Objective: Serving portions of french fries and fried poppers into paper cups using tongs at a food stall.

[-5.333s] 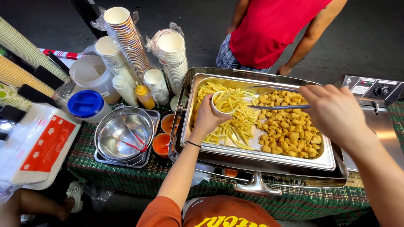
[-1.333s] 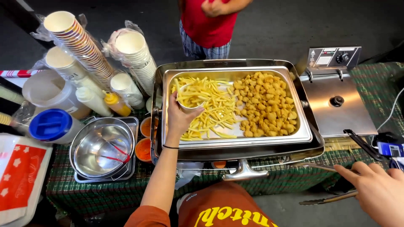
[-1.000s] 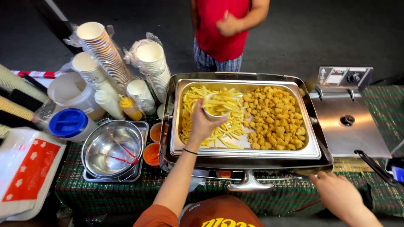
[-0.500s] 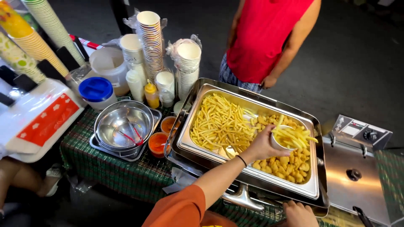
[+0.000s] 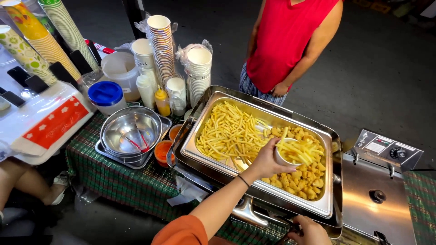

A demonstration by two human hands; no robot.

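Since a second ago, her left hand [image 5: 268, 161] is carrying the cup of fries [image 5: 294, 152] over the nuggets [image 5: 304, 181], gripping it level; right hand [image 5: 309, 230] is closing on something unclear.

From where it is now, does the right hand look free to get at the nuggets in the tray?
Probably yes: the right hand sits at the tray's near edge, the nuggets lie uncovered just beyond; only the left hand with its cup of fries hovers nearby.

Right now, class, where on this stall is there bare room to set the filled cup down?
Free: the fryer's flat steel lid, right of the food tray. Bare green checked cloth borders the mixing bowl. Crowded: the cup stacks and sauce bottles behind. The left hand holds the cup of fries.
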